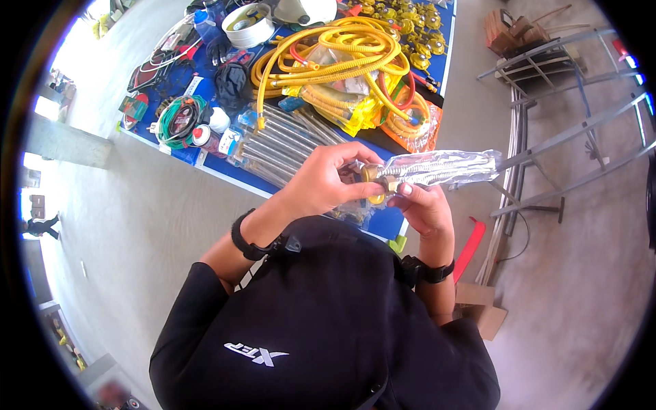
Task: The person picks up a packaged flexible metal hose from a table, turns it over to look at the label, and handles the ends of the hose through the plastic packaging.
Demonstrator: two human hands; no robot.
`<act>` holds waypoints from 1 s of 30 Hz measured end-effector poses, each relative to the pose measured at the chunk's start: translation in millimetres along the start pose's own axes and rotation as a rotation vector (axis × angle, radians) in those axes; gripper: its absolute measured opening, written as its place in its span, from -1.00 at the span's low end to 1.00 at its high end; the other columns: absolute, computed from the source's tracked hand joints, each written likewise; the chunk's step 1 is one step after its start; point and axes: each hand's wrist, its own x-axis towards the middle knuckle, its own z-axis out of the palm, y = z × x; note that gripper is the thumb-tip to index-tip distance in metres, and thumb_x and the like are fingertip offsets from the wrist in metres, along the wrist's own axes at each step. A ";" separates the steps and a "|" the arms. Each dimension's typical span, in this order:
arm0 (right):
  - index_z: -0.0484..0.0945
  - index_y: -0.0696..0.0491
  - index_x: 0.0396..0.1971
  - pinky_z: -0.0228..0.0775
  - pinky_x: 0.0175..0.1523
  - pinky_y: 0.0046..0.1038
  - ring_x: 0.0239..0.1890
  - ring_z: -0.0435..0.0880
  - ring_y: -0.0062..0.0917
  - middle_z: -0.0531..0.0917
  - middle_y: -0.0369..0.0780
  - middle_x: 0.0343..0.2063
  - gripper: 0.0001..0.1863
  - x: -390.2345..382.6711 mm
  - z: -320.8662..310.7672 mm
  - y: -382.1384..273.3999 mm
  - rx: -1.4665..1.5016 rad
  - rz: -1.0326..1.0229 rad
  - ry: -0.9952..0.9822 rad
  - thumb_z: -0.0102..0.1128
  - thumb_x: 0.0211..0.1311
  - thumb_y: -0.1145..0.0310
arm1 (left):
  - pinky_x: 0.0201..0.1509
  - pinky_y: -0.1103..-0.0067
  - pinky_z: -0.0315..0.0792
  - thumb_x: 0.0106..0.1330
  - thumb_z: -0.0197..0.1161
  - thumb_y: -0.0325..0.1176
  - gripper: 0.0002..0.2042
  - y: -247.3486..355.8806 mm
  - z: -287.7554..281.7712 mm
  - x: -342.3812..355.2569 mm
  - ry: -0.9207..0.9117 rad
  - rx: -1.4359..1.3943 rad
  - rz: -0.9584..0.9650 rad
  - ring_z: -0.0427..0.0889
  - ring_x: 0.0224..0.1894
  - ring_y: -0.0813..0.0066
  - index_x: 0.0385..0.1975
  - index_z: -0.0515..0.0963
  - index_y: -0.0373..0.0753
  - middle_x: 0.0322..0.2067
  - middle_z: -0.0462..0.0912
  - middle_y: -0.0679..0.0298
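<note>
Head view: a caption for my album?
Left hand and right hand hold a bagged metal hose near a cluttered blue table.

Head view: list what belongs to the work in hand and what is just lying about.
In the work:
- plastic-wrapped metal hose, held by left hand and right hand
- brass nut at its end
- perhaps the silvery ribbed hoses

Seemingly just lying about:
- yellow hoses
- green cable coil
- red strip
- cardboard box
</note>
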 end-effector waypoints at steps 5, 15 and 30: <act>0.48 0.16 0.01 0.63 -0.28 -0.50 -0.23 0.69 -0.46 0.66 -0.16 -0.18 -0.54 -2.0 2.0 4.7 0.152 -0.031 -0.004 0.36 0.06 0.51 | -0.02 0.65 0.48 0.03 0.53 -0.46 -0.48 10.6 -6.0 2.2 -0.108 -0.141 -0.034 0.59 -0.15 0.66 0.02 0.49 -0.28 -0.20 0.65 0.33; 0.49 0.19 -0.03 0.65 -0.25 -0.44 -0.20 0.70 -0.41 0.67 -0.14 -0.19 -0.60 4.6 27.3 5.6 0.087 0.041 -0.003 0.30 0.08 0.57 | 0.03 0.60 0.50 0.09 0.46 -0.53 -0.44 10.5 -42.0 -8.0 -0.278 -0.209 -0.025 0.62 -0.10 0.59 0.11 0.39 -0.30 -0.15 0.66 0.24; 0.52 0.22 -0.08 0.60 -0.17 -0.45 -0.19 0.68 -0.45 0.69 -0.12 -0.20 -0.56 34.4 122.4 2.2 -0.261 -0.140 0.178 0.48 0.02 0.51 | -0.06 0.70 0.46 0.11 0.47 -0.57 -0.64 -15.7 -104.1 -17.9 0.044 -0.171 0.160 0.54 -0.13 0.71 -0.11 0.50 -0.28 -0.22 0.58 0.38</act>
